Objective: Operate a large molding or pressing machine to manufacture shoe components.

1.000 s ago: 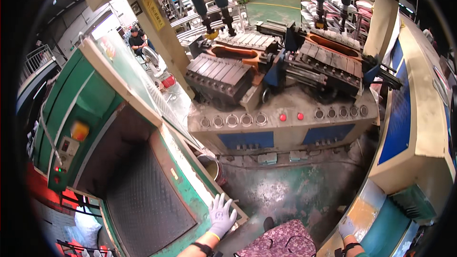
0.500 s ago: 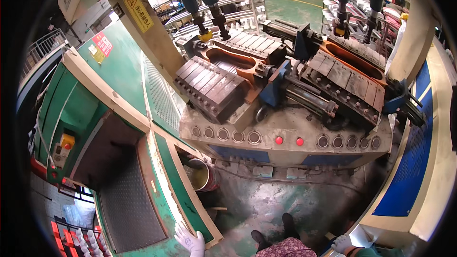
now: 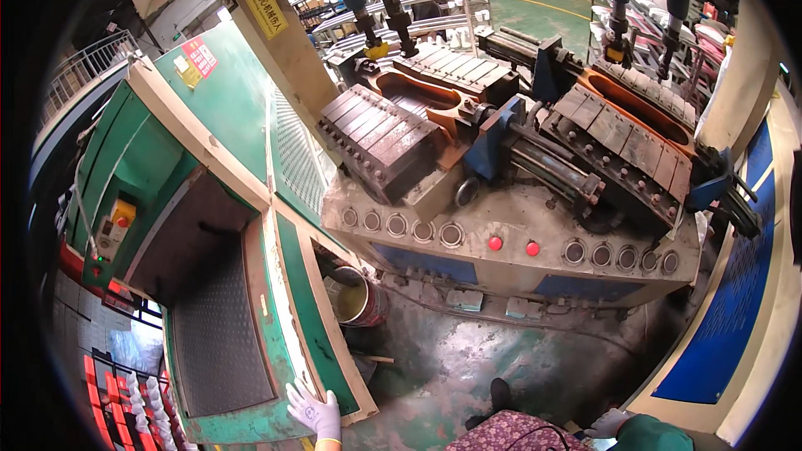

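Since the earlier frame, your view dropped closer and your left hand (image 3: 315, 412) slid along the green machine door (image 3: 305, 309). That white-gloved hand lay flat, fingers spread, on the door's lower edge. Your right hand (image 3: 607, 426) barely showed at the bottom edge; its grip could not be told. A metal bucket (image 3: 357, 298) stood beside the door.

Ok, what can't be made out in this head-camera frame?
- Right hand: at the lower edge, mostly hidden by the green sleeve; its grip cannot be told.
- Left hand: gloved, on the green door; wrist cut off by the lower edge.
- Inside of the can: partly hidden by the door.
- Warning signs: too small.
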`<state>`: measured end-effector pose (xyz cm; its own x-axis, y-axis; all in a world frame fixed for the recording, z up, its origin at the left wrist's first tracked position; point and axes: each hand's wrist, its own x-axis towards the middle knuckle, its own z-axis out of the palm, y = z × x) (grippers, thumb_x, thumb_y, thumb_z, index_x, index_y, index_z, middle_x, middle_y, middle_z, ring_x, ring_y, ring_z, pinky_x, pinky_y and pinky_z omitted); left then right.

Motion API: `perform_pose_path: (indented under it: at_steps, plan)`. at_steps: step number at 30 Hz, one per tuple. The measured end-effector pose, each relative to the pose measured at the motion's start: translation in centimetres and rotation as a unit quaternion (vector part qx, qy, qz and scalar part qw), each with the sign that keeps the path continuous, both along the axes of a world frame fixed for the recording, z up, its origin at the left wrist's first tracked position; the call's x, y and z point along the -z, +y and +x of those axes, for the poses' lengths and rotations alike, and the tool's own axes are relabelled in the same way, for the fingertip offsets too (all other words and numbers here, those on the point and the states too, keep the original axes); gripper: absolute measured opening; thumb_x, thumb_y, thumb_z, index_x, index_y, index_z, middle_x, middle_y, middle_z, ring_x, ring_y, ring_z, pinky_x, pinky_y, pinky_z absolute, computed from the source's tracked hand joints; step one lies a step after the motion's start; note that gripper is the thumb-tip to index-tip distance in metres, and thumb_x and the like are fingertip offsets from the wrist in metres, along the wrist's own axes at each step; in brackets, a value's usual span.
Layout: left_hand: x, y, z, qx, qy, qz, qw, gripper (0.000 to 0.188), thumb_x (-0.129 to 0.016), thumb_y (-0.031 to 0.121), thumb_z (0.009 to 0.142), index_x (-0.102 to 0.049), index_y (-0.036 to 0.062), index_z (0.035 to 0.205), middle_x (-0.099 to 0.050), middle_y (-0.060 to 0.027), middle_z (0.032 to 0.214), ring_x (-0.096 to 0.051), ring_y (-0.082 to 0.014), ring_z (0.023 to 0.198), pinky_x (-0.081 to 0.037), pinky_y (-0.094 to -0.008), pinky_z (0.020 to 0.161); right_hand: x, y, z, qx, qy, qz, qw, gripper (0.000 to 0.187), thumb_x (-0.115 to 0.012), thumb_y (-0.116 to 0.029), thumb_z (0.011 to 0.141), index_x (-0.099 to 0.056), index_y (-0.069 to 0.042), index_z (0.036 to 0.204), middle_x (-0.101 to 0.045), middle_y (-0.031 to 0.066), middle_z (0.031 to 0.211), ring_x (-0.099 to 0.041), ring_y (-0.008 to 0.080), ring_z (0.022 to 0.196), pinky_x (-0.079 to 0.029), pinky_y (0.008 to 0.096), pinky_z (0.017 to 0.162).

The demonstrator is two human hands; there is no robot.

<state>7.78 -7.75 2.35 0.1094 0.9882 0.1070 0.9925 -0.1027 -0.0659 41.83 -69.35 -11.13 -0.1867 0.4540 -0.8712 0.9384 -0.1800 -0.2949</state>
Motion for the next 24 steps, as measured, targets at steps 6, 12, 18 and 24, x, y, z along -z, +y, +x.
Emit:
perform_pose_path:
  at_steps: [6, 12, 18, 24]
  plan:
    - [1.3, -2.1, -0.2, -0.094, 0.002, 0.030, 0.995, 0.098, -0.078, 0.039, 0.075, -0.028, 0.0152, 0.157, -0.030, -0.0119, 0.162, -0.027, -0.0300, 0.150, -0.024, -0.0583, 0.117, -0.2, -0.8, -0.1, -0.062, -0.029, 0.134, 0.989, 0.036, -0.041, -0.028, 0.103, -0.058, -0.026, 0.134, -0.071, 0.0043, 0.104, -0.071, 0.0262, 0.092, -0.054, 0.0402, 0.070]
    - [0.9, -2.5, -0.1, -0.098, -0.027, 0.018, 0.995, 0.102, -0.082, 0.041, 0.072, -0.029, 0.0165, 0.156, -0.029, -0.0102, 0.163, -0.027, -0.0289, 0.150, -0.023, -0.0581, 0.119, 2.5, -3.5, -0.8, -0.038, -0.078, 0.207, 0.974, 0.038, -0.040, -0.032, 0.102, -0.058, -0.025, 0.135, -0.071, 0.0032, 0.105, -0.071, 0.0245, 0.090, -0.054, 0.0394, 0.068]
    - [0.8, -3.3, -0.6, -0.119, -0.057, 0.006, 0.991, 0.103, -0.084, 0.040, 0.069, -0.031, 0.0198, 0.155, -0.030, -0.0082, 0.162, -0.027, -0.0270, 0.150, -0.021, -0.0570, 0.120, 0.7, -3.8, -1.7, -0.057, -0.107, 0.231, 0.965, 0.040, -0.038, -0.032, 0.102, -0.054, -0.024, 0.137, -0.069, 0.0043, 0.109, -0.070, 0.0239, 0.095, -0.053, 0.0399, 0.074]
    - [0.1, -3.4, 0.3, -0.110, -0.074, 0.023, 0.991, 0.101, -0.084, 0.039, 0.069, -0.033, 0.0208, 0.154, -0.030, -0.0075, 0.162, -0.027, -0.0260, 0.150, -0.018, -0.0565, 0.121, 1.7, -4.2, -1.9, 0.034, -0.108, 0.203, 0.973, 0.038, -0.035, -0.035, 0.104, -0.056, -0.026, 0.134, -0.070, 0.0038, 0.110, -0.070, 0.0238, 0.093, -0.052, 0.0394, 0.075]
